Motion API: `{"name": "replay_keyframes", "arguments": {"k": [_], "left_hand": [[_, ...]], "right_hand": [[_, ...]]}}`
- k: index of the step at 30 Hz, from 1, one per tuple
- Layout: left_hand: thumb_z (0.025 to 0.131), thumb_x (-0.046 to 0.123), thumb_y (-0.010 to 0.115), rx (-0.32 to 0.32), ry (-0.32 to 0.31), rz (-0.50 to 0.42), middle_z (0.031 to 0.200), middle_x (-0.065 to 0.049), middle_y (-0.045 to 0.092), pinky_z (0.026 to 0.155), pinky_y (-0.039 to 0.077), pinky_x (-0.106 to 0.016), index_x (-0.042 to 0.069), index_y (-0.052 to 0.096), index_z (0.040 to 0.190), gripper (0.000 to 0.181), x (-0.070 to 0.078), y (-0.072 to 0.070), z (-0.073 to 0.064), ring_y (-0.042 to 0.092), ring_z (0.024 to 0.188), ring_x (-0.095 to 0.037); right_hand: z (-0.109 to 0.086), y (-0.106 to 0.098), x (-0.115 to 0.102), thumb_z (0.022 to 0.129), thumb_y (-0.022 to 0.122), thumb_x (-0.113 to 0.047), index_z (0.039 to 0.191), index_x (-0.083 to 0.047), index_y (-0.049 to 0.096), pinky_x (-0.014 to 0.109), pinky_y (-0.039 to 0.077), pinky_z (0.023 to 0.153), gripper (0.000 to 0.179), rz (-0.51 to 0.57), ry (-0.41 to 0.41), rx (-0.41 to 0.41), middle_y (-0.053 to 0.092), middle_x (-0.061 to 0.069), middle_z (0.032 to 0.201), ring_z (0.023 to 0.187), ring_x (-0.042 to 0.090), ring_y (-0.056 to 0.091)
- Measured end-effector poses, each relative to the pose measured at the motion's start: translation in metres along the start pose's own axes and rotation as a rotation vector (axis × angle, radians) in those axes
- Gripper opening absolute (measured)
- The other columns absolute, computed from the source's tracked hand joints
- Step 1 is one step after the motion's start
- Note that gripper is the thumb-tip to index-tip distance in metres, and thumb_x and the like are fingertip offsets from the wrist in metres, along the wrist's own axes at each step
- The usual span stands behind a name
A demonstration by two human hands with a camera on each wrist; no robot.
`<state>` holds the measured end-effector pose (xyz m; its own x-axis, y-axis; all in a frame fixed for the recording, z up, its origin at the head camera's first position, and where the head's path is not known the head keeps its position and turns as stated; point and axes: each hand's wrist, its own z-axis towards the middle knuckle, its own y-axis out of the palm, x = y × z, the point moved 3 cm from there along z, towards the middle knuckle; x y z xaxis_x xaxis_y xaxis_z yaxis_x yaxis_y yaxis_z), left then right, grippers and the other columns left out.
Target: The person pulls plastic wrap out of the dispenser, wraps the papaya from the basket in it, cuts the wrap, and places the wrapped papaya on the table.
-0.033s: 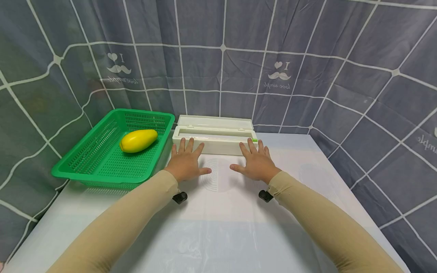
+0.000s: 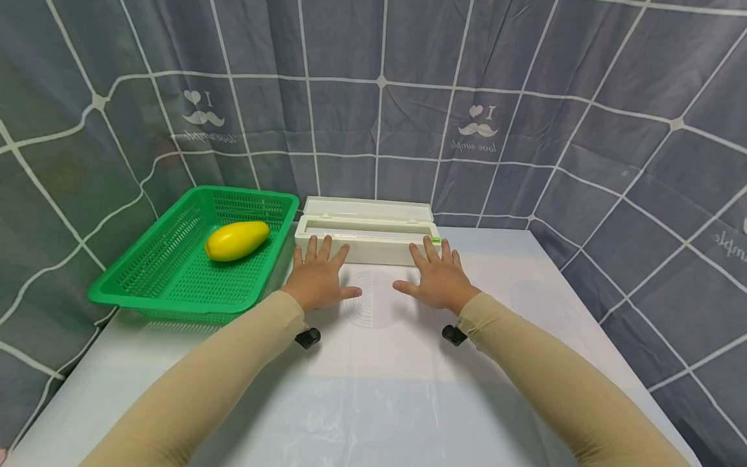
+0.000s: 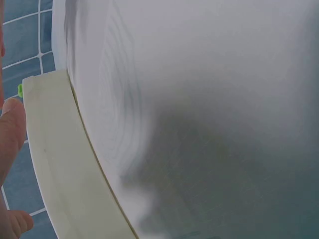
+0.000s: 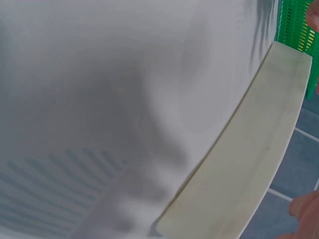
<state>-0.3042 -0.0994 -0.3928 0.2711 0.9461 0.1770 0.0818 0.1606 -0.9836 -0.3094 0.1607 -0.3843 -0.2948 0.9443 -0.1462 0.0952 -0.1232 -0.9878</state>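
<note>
Palm down, with fingers spread, my left hand [image 2: 315,280] hovers before the left end of a long white box [image 2: 373,251], which looks like a cling film dispenser. My right hand [image 2: 439,280] is spread the same way before the right end. Neither holds anything; whether the fingertips touch the box I cannot tell. The box's lid [image 2: 367,209] stands raised at the back, and a green slider [image 2: 435,239] shows at its right. In both wrist views the box's front wall [image 3: 65,149] [image 4: 239,149] appears, with only parts of the fingers at the edge.
On the left, a green plastic basket [image 2: 175,306] stands on the white-covered table [image 2: 379,402]. A yellow oblong fruit [image 2: 237,241] lies in it. Behind and beside the table hangs a grey curtain [image 2: 344,117] with white grid lines.
</note>
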Motion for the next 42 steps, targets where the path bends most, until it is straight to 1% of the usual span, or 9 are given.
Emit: {"name": "replay_keyframes", "arguments": {"k": [7,10,14,17,22,25,30,36,42], "left_hand": [[0.093,0.072,0.064,0.016,-0.008,0.000,0.176,-0.023,0.006,0.125,0.001,-0.074,0.021,0.018,0.170,0.103,-0.004,-0.003,0.002,-0.006,0.162,-0.051],[0.095,0.068,0.064,0.047,-0.003,0.012,0.175,-0.024,0.012,0.126,0.005,-0.074,0.017,0.021,0.169,0.100,-0.011,-0.008,0.005,0.000,0.162,-0.052],[0.100,0.054,0.067,0.115,0.012,0.059,0.170,-0.025,0.030,0.126,0.016,-0.070,0.007,0.029,0.165,0.089,-0.023,-0.020,0.014,0.020,0.159,-0.052],[0.102,0.039,0.069,0.162,0.021,0.085,0.160,-0.024,0.047,0.124,0.025,-0.070,0.001,0.040,0.159,0.074,-0.033,-0.030,0.022,0.039,0.151,-0.049],[0.103,0.025,0.069,0.180,0.005,0.101,0.141,-0.023,0.065,0.119,0.032,-0.072,0.000,0.059,0.141,0.047,-0.046,-0.047,0.033,0.060,0.131,-0.047],[0.105,0.024,0.066,0.134,-0.015,0.088,0.136,-0.022,0.067,0.115,0.037,-0.070,0.003,0.061,0.141,0.042,-0.052,-0.052,0.040,0.062,0.127,-0.048],[0.107,0.025,0.062,0.060,-0.035,0.055,0.141,-0.018,0.065,0.106,0.039,-0.063,0.009,0.061,0.147,0.043,-0.061,-0.054,0.053,0.058,0.123,-0.045],[0.108,0.023,0.060,0.053,-0.030,0.087,0.132,-0.014,0.070,0.098,0.038,-0.056,0.014,0.071,0.136,0.031,-0.067,-0.052,0.063,0.055,0.111,-0.038],[0.107,0.017,0.060,0.043,-0.013,0.107,0.130,-0.013,0.070,0.099,0.035,-0.057,0.016,0.074,0.131,0.027,-0.071,-0.053,0.067,0.052,0.109,-0.036]], "right_hand": [[0.003,-0.002,0.004,0.098,0.049,-0.077,0.170,-0.014,0.016,0.069,0.005,0.128,0.101,0.004,-0.006,0.015,0.003,0.021,0.177,0.160,0.057,-0.003],[0.006,-0.007,0.011,0.100,0.053,-0.069,0.169,-0.010,0.019,0.068,0.008,0.129,0.097,0.009,0.001,0.037,0.008,0.023,0.176,0.160,0.055,0.003],[0.014,-0.017,0.024,0.104,0.059,-0.053,0.167,-0.008,0.026,0.067,0.014,0.128,0.084,0.023,0.008,0.072,0.019,0.023,0.174,0.160,0.053,0.013],[0.021,-0.023,0.035,0.106,0.060,-0.044,0.165,-0.009,0.033,0.064,0.021,0.128,0.073,0.027,0.001,0.101,0.030,0.021,0.171,0.158,0.052,0.023],[0.035,-0.028,0.048,0.107,0.061,-0.033,0.156,-0.008,0.050,0.059,0.031,0.125,0.056,0.042,-0.024,0.145,0.049,0.018,0.161,0.151,0.046,0.041],[0.044,-0.030,0.054,0.107,0.061,-0.029,0.150,-0.007,0.058,0.057,0.034,0.124,0.048,0.046,-0.034,0.160,0.056,0.017,0.156,0.147,0.044,0.047],[0.059,-0.027,0.059,0.108,0.061,-0.029,0.146,-0.009,0.063,0.057,0.036,0.123,0.043,0.014,-0.030,0.156,0.061,0.018,0.150,0.143,0.044,0.051],[0.074,-0.022,0.062,0.109,0.058,-0.029,0.141,-0.010,0.067,0.056,0.035,0.123,0.039,0.004,-0.053,0.138,0.065,0.017,0.145,0.141,0.041,0.052],[0.083,-0.019,0.065,0.109,0.059,-0.029,0.136,-0.012,0.072,0.058,0.037,0.120,0.035,0.045,-0.043,0.134,0.067,0.018,0.140,0.139,0.045,0.052]]}}
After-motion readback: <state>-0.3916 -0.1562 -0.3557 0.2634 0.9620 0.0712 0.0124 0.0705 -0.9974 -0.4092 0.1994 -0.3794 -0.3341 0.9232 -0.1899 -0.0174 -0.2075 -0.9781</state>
